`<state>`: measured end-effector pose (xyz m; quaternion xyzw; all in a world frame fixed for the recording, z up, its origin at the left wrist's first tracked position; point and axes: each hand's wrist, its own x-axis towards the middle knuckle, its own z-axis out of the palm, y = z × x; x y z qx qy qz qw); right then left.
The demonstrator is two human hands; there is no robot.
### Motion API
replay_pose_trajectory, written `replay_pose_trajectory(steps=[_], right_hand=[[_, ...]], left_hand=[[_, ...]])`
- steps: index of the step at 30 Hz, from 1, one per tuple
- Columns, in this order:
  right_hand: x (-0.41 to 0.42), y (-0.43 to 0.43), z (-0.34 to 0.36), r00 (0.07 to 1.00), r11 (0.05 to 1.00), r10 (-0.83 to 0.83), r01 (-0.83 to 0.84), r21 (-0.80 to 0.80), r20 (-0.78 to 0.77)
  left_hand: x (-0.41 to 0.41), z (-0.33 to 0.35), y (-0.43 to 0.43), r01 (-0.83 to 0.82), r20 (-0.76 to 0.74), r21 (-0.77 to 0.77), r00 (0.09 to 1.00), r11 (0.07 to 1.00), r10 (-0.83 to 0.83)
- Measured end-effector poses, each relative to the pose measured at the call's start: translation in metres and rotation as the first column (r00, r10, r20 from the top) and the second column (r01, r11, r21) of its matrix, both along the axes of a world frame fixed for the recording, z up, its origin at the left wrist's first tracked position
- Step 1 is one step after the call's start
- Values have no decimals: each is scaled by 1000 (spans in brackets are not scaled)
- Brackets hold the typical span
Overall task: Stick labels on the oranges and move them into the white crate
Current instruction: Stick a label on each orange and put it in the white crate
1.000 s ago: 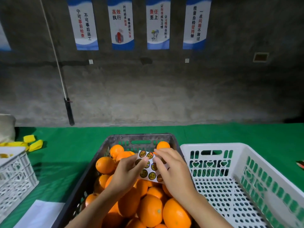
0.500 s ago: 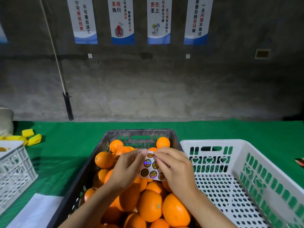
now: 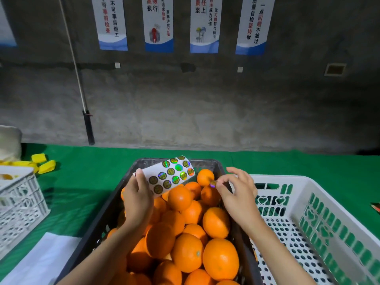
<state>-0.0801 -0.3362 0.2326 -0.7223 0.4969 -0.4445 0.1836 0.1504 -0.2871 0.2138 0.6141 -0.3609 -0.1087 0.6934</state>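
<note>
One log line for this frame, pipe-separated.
phase: label peeled | left hand: holds label sheet | right hand: pinches label above oranges in dark crate | white crate: right of dark crate

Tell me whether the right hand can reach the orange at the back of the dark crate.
Probably yes: the right hand, pinching a label, hovers just beside that orange with nothing between; the left hand holds the sheet aside.
</note>
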Motion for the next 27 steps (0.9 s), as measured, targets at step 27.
replay_pose_trajectory(steps=[27], right_hand=[[-25, -8, -8, 839, 938, 313, -198, 286, -444]], left_hand=[[-9, -1, 0, 94, -14, 48, 996, 994, -93]])
